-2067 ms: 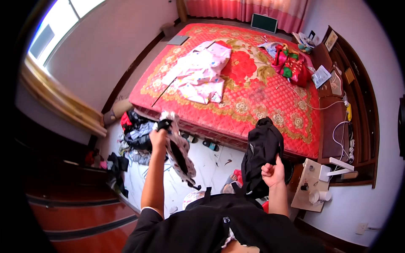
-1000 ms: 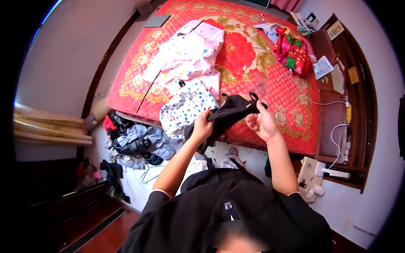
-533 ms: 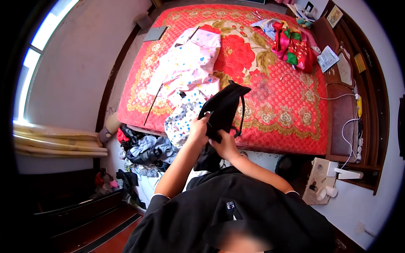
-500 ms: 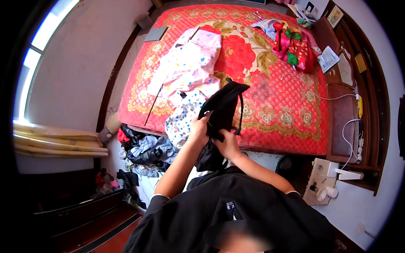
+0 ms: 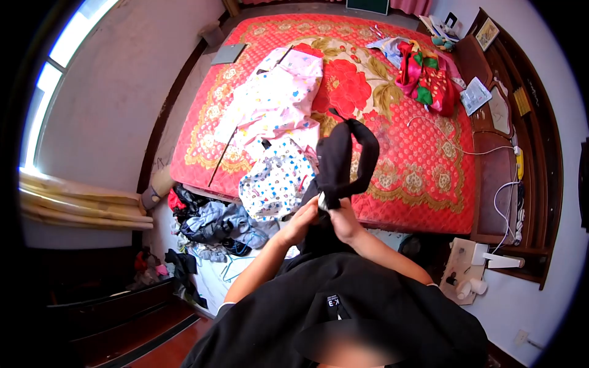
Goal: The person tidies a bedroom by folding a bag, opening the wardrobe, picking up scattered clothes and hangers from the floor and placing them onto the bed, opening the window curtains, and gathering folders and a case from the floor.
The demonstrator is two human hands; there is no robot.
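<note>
A black garment [image 5: 335,158] hangs from my two hands above the near edge of the bed. Its upper part forms a loop, and its exact kind cannot be made out. My left hand [image 5: 302,222] is closed on its left side, beside a small white patch. On the right, my right hand [image 5: 345,221] grips the cloth close by, with the fingers partly hidden. Just beyond my left hand, a white dotted cloth [image 5: 276,179] lies on the bed, touching a pink patterned cloth [image 5: 279,101].
The bed [image 5: 423,202] has a red floral cover. Red and green clothing [image 5: 426,76] lies at its far right. Dark and grey clothes [image 5: 224,224] are heaped on the floor at left. A small stand [image 5: 460,260] is at right, below a white cable [image 5: 504,202].
The black garment has turned from a flat, leaning shape into an upright loop. Both hands have shifted lower and drawn closer together, the right one moving slightly rightward.
</note>
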